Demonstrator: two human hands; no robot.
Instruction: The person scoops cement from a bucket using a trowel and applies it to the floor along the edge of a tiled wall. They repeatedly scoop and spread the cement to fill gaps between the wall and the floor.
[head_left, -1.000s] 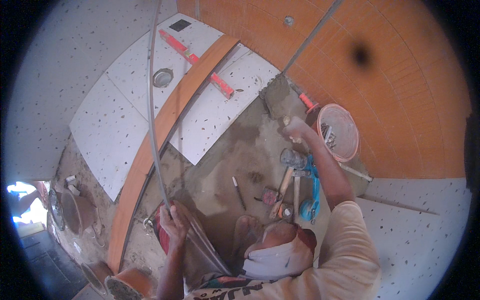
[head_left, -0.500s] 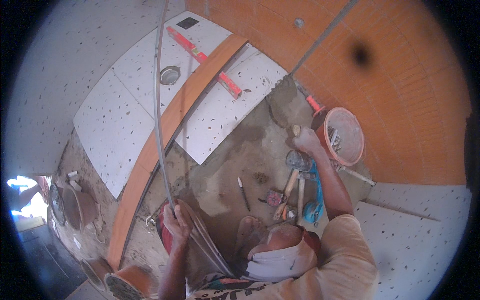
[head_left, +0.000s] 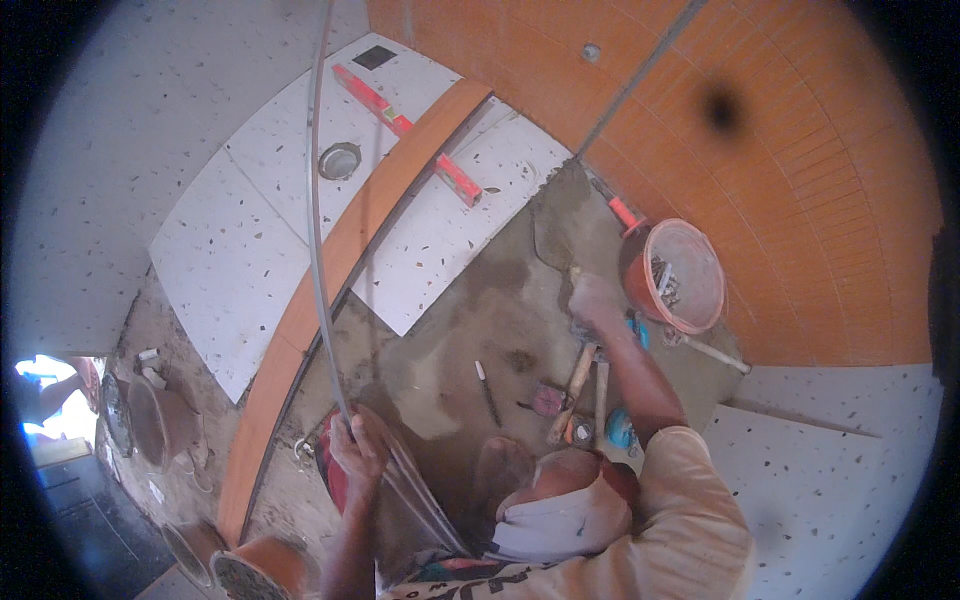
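Observation:
My left hand is closed around the lower end of a long thin metal straightedge, which rises steeply past the tiles. In my right hand is the handle of a trowel; its blade rests on the wet grey mortar by the tile edge. Below that hand lie a mallet with a wooden handle, mostly hidden by it, a second wooden-handled tool, a pink tape measure and a turquoise item. A marker pen lies on the floor.
A wood-coloured plank and a red spirit level cross white speckled tiles with a round drain. An orange bucket and a red-handled tool stand by the orange wall. More buckets are at left.
My right hand has drawn slightly nearer and left with the trowel, now covering the mallet head. My left hand stays on the straightedge.

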